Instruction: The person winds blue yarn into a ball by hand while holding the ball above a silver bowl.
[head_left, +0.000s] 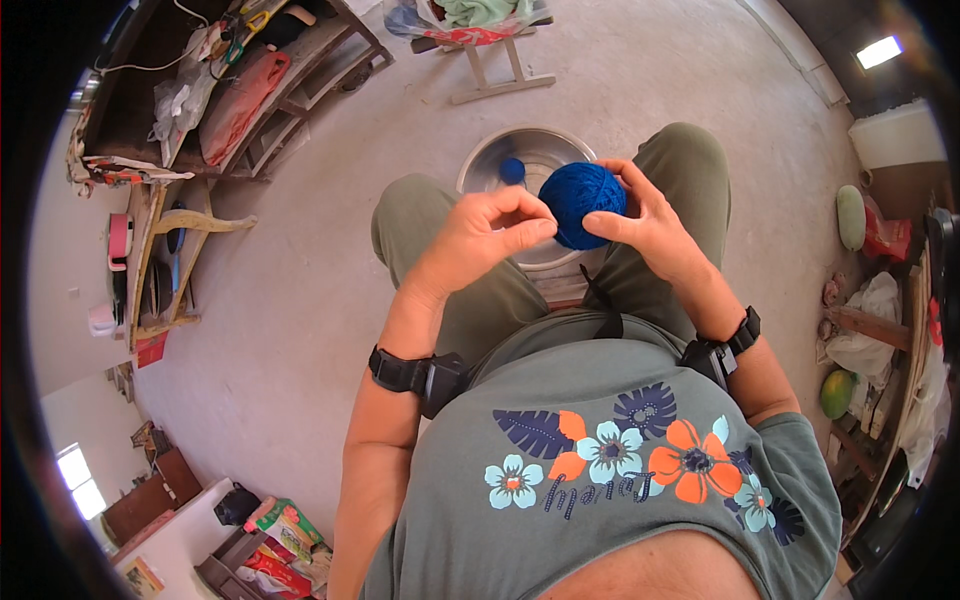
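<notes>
A large ball of blue yarn (582, 203) rests in my right hand (652, 225), with the thumb across its near side and the fingers round its far right side. My left hand (480, 232) is closed in a pinch, its thumb and forefinger tips right at the ball's left edge. Whatever lies between those tips is too small to make out. Beneath the hands, between my knees, stands a round metal basin (476, 160). A smaller dark blue ball (512, 170) lies inside it, and the big ball and my hands hide part of the basin.
Ahead stands a small wooden stool (488, 72) with a plastic bag and green cloth on top. Cluttered wooden shelving (285, 120) is at the far left, beside a wooden rack (200, 222). On the right are a pale green gourd (851, 217), plastic bags and a green-yellow fruit (837, 393).
</notes>
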